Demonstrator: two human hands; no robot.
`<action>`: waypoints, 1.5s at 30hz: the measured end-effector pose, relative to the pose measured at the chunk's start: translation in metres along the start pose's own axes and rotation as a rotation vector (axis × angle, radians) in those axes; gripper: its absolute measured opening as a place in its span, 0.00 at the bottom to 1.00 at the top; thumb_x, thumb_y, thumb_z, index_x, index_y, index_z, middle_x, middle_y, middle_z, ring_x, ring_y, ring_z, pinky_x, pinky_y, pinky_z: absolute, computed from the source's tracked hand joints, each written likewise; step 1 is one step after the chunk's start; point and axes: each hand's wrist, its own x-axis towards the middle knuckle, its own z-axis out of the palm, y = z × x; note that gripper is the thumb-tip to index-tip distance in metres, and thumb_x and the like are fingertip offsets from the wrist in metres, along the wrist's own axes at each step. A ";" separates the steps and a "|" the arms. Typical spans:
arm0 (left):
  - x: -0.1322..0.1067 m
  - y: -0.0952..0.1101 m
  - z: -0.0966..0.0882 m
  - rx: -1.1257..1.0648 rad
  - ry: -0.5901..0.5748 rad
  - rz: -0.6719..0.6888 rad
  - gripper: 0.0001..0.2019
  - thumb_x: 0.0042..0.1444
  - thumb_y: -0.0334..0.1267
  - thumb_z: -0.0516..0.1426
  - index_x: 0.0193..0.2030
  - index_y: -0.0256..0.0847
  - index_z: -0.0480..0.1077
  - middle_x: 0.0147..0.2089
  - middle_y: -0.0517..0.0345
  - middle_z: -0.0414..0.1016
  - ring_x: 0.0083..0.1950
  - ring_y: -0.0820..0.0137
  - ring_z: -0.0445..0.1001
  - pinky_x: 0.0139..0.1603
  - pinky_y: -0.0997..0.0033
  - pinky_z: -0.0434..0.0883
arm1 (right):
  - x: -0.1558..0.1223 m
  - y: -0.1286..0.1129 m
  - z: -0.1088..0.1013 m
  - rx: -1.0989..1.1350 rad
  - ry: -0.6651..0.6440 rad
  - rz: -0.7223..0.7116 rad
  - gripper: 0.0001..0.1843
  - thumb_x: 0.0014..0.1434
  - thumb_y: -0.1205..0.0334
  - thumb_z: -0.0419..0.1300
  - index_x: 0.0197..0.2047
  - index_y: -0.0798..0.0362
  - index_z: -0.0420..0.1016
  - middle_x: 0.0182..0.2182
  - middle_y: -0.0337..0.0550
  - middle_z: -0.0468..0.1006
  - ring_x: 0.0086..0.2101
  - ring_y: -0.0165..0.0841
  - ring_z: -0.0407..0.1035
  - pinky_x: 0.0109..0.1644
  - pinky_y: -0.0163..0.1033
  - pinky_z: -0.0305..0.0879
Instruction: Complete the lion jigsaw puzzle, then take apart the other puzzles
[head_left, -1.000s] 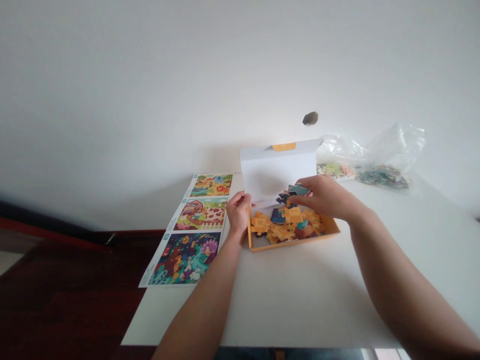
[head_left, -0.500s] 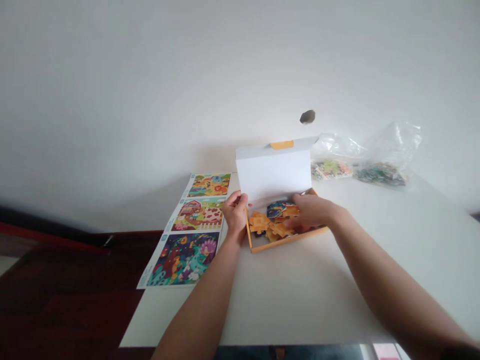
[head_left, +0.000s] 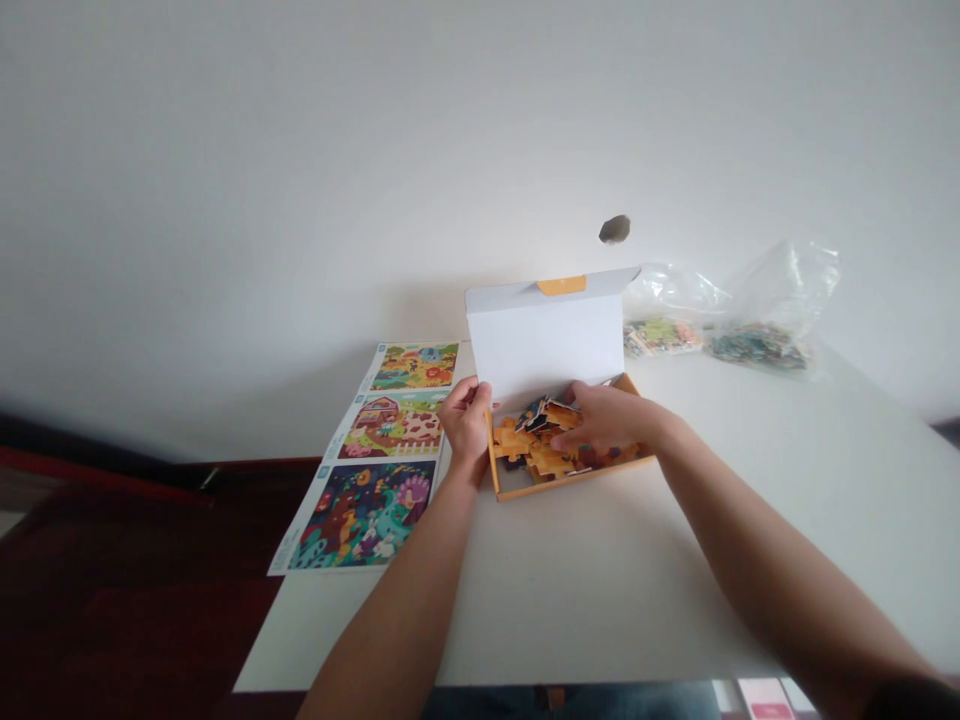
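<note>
An orange box [head_left: 525, 489] with a white lid [head_left: 546, 335] standing open sits on the white table [head_left: 615, 590]. Several puzzle pieces [head_left: 525, 445], orange-backed and coloured, lie loose inside it. My left hand [head_left: 466, 424] grips the box's left end, fingers curled over the rim. My right hand [head_left: 607, 418] is down inside the box on the pieces, fingers bent around some of them.
A long sheet with three colourful pictures [head_left: 379, 455] lies left of the box, overhanging the table's left edge. Two clear plastic bags of puzzle pieces [head_left: 664, 325] [head_left: 765, 335] rest at the back right by the white wall. A dark floor lies left.
My right hand, which held a few pieces above the box, has dropped into the box and now rests on the pile. My left hand has stayed on the box.
</note>
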 end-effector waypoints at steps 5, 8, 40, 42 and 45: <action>-0.001 0.006 0.002 0.007 0.021 0.005 0.09 0.43 0.41 0.64 0.26 0.37 0.73 0.20 0.65 0.64 0.23 0.77 0.60 0.23 0.78 0.64 | -0.002 -0.010 0.004 0.017 0.012 -0.059 0.41 0.46 0.31 0.63 0.52 0.54 0.65 0.45 0.56 0.78 0.43 0.47 0.74 0.39 0.41 0.65; -0.001 0.010 0.003 0.004 0.050 -0.002 0.10 0.42 0.41 0.64 0.25 0.37 0.72 0.20 0.65 0.65 0.22 0.77 0.61 0.23 0.78 0.63 | -0.003 -0.018 0.007 0.027 0.064 -0.040 0.41 0.46 0.31 0.63 0.52 0.55 0.65 0.45 0.57 0.78 0.43 0.48 0.73 0.39 0.41 0.65; 0.002 0.001 -0.001 0.091 0.029 0.039 0.08 0.44 0.41 0.63 0.25 0.38 0.73 0.21 0.64 0.65 0.24 0.75 0.60 0.27 0.75 0.58 | 0.008 -0.026 0.015 -0.090 0.379 -0.110 0.15 0.58 0.49 0.62 0.40 0.52 0.77 0.39 0.49 0.77 0.41 0.40 0.71 0.42 0.37 0.62; 0.002 0.001 -0.001 0.090 0.032 0.038 0.08 0.44 0.41 0.63 0.26 0.38 0.73 0.21 0.64 0.66 0.24 0.75 0.61 0.27 0.75 0.58 | 0.010 -0.022 0.013 -0.104 0.409 -0.149 0.16 0.60 0.48 0.61 0.39 0.52 0.78 0.39 0.50 0.74 0.42 0.40 0.69 0.43 0.38 0.61; 0.002 0.002 -0.001 0.073 0.038 0.031 0.08 0.43 0.41 0.64 0.26 0.38 0.74 0.21 0.64 0.66 0.24 0.76 0.61 0.26 0.76 0.58 | 0.006 -0.019 0.007 -0.057 0.429 -0.204 0.15 0.60 0.48 0.61 0.36 0.52 0.78 0.36 0.46 0.73 0.38 0.36 0.69 0.41 0.36 0.60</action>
